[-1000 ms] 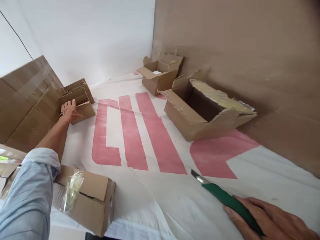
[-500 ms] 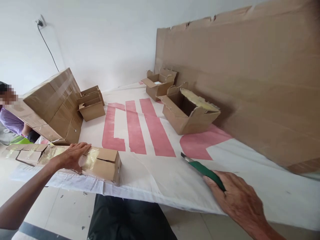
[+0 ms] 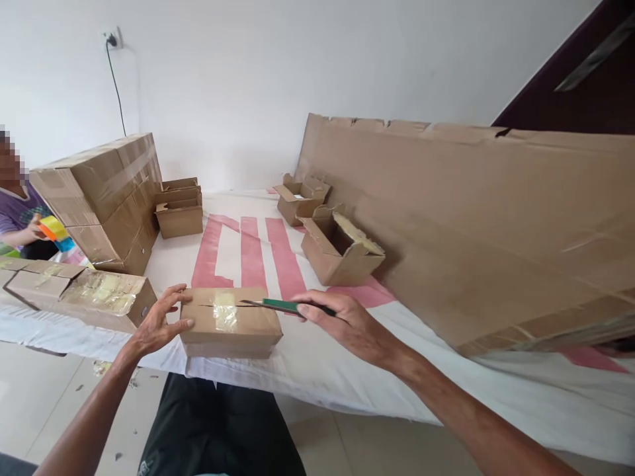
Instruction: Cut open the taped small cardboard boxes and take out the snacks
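The taped box [image 3: 253, 328] lies on the surface [image 3: 342, 360], its cardboard probably stiff and light — best steadied by its end, where the left hand [image 3: 159, 322] spreads its fingers wide; the right hand [image 3: 350, 324] grips a knife [image 3: 278, 304].

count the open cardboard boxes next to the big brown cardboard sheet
2. One open brown cardboard box sits near the white wall; the other, a brown cardboard box with a ragged flap, is nearer the right hand. More may be hidden behind the brown cardboard sheet.
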`<state>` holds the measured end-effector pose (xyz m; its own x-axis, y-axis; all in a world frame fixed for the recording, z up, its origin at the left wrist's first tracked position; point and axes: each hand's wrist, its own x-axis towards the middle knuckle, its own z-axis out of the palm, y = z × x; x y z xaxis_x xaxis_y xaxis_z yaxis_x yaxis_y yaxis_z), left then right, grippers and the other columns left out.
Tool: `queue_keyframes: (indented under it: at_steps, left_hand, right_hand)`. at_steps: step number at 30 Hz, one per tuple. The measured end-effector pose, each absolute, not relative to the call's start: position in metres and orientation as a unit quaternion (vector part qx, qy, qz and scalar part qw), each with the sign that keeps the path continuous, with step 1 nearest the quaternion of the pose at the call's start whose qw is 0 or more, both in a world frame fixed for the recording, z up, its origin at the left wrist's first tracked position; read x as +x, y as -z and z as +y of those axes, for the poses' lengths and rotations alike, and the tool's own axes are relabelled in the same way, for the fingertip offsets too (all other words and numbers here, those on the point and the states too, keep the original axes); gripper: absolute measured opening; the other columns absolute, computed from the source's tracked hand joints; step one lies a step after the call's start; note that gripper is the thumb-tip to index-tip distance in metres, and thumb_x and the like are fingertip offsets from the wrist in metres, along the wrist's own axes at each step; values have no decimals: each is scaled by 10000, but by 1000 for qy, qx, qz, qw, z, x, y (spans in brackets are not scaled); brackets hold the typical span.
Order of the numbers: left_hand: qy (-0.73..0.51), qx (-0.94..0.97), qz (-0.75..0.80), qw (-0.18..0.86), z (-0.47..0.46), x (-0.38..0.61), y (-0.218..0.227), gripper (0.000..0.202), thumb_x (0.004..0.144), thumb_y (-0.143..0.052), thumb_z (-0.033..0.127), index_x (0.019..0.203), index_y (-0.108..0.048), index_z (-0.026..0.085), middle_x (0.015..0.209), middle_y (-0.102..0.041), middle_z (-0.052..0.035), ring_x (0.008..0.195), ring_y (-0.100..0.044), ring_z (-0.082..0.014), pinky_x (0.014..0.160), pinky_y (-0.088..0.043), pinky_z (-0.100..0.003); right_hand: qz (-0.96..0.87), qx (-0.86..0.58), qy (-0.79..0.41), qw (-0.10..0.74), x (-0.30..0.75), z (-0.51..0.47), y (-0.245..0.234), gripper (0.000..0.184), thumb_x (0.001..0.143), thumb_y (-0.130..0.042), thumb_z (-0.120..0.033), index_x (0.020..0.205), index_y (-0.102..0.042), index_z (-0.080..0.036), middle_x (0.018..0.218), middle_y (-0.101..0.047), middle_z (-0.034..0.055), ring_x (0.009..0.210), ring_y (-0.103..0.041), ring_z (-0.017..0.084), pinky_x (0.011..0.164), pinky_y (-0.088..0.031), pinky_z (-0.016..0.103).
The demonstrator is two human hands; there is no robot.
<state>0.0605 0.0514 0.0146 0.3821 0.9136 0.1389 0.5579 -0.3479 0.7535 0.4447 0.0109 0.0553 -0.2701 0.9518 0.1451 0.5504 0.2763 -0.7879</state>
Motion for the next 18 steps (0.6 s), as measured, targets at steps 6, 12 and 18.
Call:
queue_keyframes:
  at_steps: [6,12,18]
  left_hand:
    - [-351,727,476,347,47,67,4,348,850,-718,462,1111,-606,260,1616,-458,-105,1438,-509,-327,1078,-523,-464]
    - [-362,731,460,351,43,67,9,281,876,-707,425,1061,-574,260,1616,-448,-97,1428,-512,-305,1065,-509,-436]
    - [-359,735,459,347,42,67,13,269,876,-694,426,1065,-605,256,1623,-440,-102,1442,-496,-324,1088,-506,-453]
  right_hand:
    - [-803,-449,-307,243,401,42,-74,412,1003,-474,-502,805,-675,-203,711,-580,-9,650,-470,148,604,-355,287]
    - [-829,-442,-278,200,388,51,-77,423,1017,-456,-485,780,-660,-200,686,-535,-16,622,-426,137,583,-295,292]
    - [-847,-446,-232,173,382,54,-81,410,1016,-471,-461,822,-726,-205,662,-583,-7,593,-457,140,569,-300,289]
